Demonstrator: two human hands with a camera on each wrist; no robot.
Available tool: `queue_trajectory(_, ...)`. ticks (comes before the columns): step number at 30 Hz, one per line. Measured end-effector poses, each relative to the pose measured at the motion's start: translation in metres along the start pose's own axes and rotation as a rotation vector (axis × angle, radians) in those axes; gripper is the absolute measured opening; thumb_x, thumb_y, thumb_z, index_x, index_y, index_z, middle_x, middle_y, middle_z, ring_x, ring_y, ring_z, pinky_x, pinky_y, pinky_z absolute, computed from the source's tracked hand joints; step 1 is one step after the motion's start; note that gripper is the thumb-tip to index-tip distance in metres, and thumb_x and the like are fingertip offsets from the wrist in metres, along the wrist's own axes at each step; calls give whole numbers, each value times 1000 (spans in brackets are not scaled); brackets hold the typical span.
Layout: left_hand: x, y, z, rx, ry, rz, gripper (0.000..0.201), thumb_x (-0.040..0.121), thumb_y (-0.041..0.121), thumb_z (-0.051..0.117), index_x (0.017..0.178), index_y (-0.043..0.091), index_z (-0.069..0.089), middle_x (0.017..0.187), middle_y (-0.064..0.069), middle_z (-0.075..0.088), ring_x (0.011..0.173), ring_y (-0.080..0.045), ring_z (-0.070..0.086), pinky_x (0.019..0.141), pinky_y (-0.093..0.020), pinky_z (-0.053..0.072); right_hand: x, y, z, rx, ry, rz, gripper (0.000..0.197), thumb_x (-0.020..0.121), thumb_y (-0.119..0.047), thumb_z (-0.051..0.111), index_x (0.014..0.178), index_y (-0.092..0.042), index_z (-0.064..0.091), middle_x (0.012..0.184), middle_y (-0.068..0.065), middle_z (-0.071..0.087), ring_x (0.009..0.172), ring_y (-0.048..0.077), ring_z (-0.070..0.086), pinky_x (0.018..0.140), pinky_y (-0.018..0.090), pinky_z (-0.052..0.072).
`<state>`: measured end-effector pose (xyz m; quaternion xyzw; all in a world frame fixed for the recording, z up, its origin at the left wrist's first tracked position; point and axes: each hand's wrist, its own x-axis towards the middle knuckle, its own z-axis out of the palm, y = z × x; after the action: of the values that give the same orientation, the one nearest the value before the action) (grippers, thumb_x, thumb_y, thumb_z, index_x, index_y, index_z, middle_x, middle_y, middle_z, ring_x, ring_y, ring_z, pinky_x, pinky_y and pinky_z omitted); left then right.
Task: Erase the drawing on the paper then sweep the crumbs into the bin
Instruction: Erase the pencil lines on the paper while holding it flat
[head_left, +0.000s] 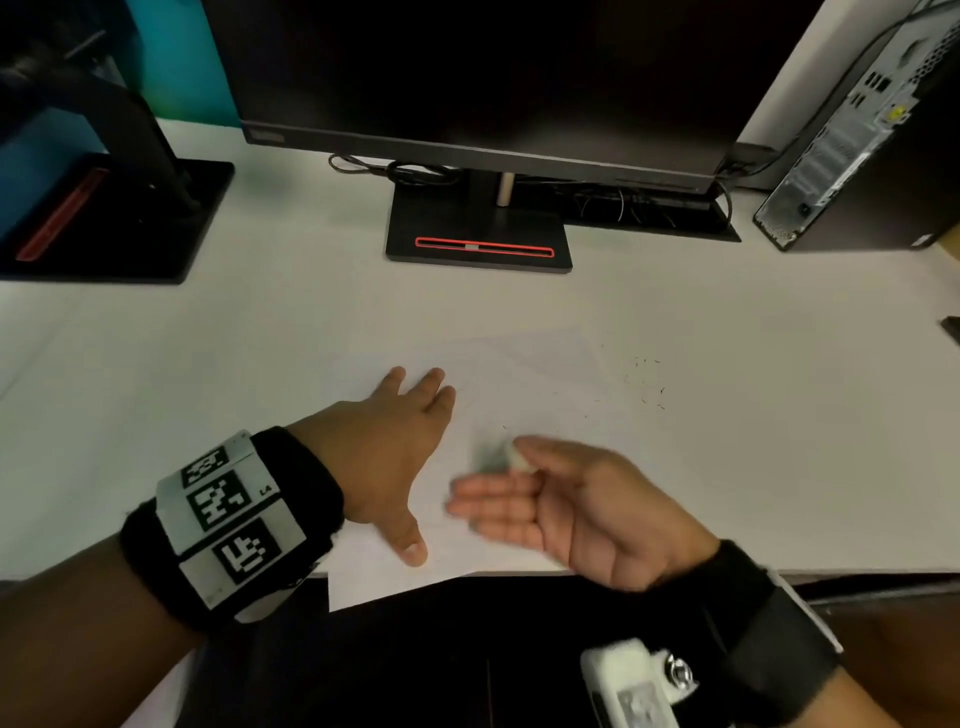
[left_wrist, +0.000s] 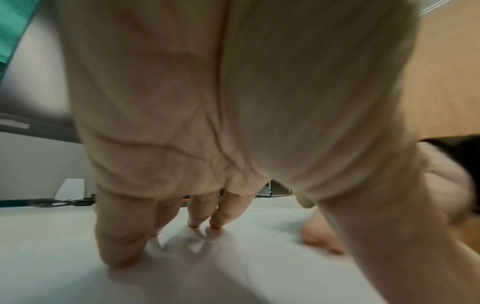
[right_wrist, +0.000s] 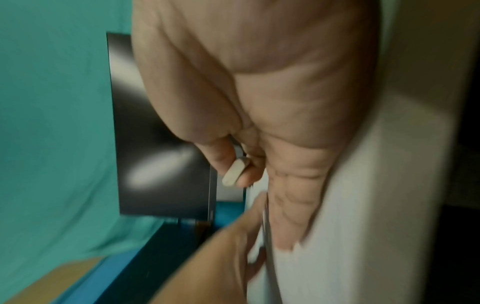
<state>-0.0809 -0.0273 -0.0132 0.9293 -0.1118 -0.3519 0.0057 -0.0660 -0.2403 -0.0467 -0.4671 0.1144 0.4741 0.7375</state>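
The paper (head_left: 545, 395) lies on the white desk (head_left: 779, 415) in front of the monitor stand (head_left: 478, 244), skewed, its long axis running from the near desk edge away to the right; one corner overhangs that edge. The left hand (head_left: 389, 447) presses flat on the paper's left part, fingers straight. The right hand (head_left: 571, 504), blurred, pinches a white eraser (head_left: 522, 456) between thumb and forefinger. Dark crumbs (head_left: 649, 384) lie scattered right of the paper, well short of the computer tower (head_left: 852, 156)
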Motion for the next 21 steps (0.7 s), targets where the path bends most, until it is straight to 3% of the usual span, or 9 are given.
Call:
queue_trajectory(1, -1, 0, -1, -6, -2, -2, 147, 66, 59, 86, 157, 16, -22, 161, 4, -35, 150, -26, -26, 119, -49, 31, 4, -10, -7, 86, 76, -63, 46, 96, -27, 50, 115, 15, 57, 126, 34, 62, 117, 42, 64, 96, 43, 56)
queue_trajectory(3, -2, 1, -2, -11, -7, -5, 147, 67, 58, 86, 157, 16, -22, 160, 5, -36, 150, -25, -27, 119, -49, 30, 9, -33, -20, 298, 244, -317, 32, 100, -25, 48, 90, -1, 67, 123, 29, 60, 110, 38, 66, 96, 41, 54)
queue_trajectory(6, -2, 1, -3, -4, 2, -5, 148, 66, 58, 86, 156, 17, -23, 161, 4, -35, 150, -25, -26, 119, -49, 31, 3, -41, -16, 333, 314, -551, 20, 103, -22, 48, 87, -14, 57, 112, 25, 64, 100, 36, 69, 100, 45, 52)
queue_trajectory(8, -1, 0, -2, -18, 10, -6, 149, 65, 57, 87, 156, 17, -24, 161, 5, -34, 150, -25, -26, 119, -48, 30, 0, -23, 2, 199, 187, -412, 14, 102, -19, 48, 90, -14, 53, 109, 29, 67, 99, 41, 69, 100, 48, 52)
queue_trajectory(11, 0, -1, 0, -18, 26, -2, 153, 61, 60, 88, 156, 17, -23, 163, 3, -31, 151, -26, -23, 119, -48, 31, -1, 5, 26, -152, 1, -48, 15, 103, -20, 49, 92, -10, 53, 115, 35, 67, 107, 45, 68, 102, 52, 52)
queue_trajectory(14, -1, 0, 0, -22, 25, -30, 154, 61, 59, 89, 155, 17, -25, 162, -3, -33, 150, -30, -25, 120, -50, 28, 12, -9, 15, -92, 34, 15, 42, 105, -27, 43, 117, 11, 59, 118, 34, 67, 108, 40, 69, 97, 44, 56)
queue_trajectory(15, -2, 0, 0, -27, 14, -48, 154, 61, 59, 88, 155, 17, -26, 161, -6, -35, 150, -31, -26, 120, -52, 27, 18, -21, 6, 24, 100, -40, 47, 105, -29, 41, 114, 12, 62, 117, 33, 67, 106, 38, 68, 94, 41, 56)
queue_trajectory(18, -3, 0, -1, -29, -7, -75, 153, 62, 60, 87, 155, 17, -26, 160, -9, -36, 149, -32, -28, 121, -53, 25, 27, -56, -20, 337, 293, -411, 31, 104, -25, 45, 81, -12, 60, 111, 25, 63, 98, 33, 69, 90, 36, 57)
queue_trajectory(21, -2, 0, -2, -4, -13, -73, 153, 62, 62, 86, 156, 16, -25, 161, -10, -34, 149, -34, -26, 120, -53, 26, 15, -62, -26, 377, 333, -576, 25, 104, -25, 49, 81, -16, 56, 112, 20, 66, 104, 33, 70, 94, 37, 57)
